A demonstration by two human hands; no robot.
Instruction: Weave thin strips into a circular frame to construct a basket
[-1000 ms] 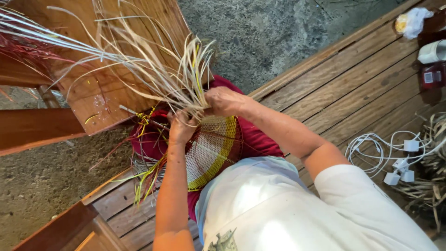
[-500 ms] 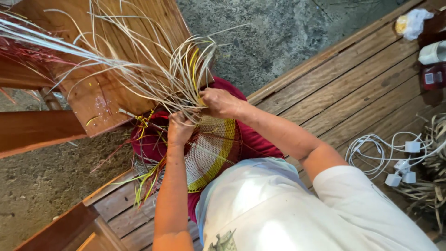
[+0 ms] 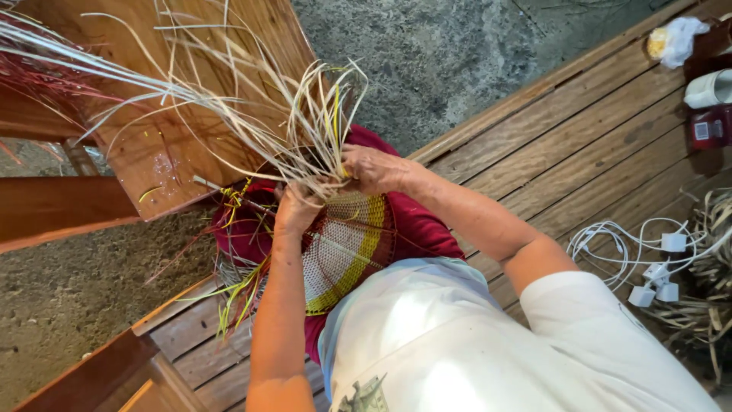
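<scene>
Fingers of the right hand [image 3: 375, 169] are pinched together on a gathered bunch of long, pale dried grass strands [image 3: 305, 130], right where the strands meet the rim of the piece being woven. Just beside it, the left hand [image 3: 293, 210] is curled shut on the near edge of that same round woven mat of cream, yellow and dark red bands [image 3: 347, 244], thumb and fingers pressed against the weave. Both hands sit almost touching at the top of the mat.

It rests tilted on the person's lap, over a dark red cloth [image 3: 415, 229], with its banded face turned up toward the head camera. From the pinch point the pale strands fan upward and out to the left, crossing in front of a brown wooden bench [image 3: 152, 164] that stands on a grey concrete floor [image 3: 457, 61]. A few yellow strands run among the pale ones, and more loose ends, yellow-green and reddish [image 3: 236, 294], hang from the mat's left side, down over the edge of the wooden plank floor [image 3: 579, 137].

Well apart to the right, a tangle of white cables with small white plugs [image 3: 648, 263] lies on the planks, next to a heap of dried leaf strips [image 3: 709, 305]
</scene>
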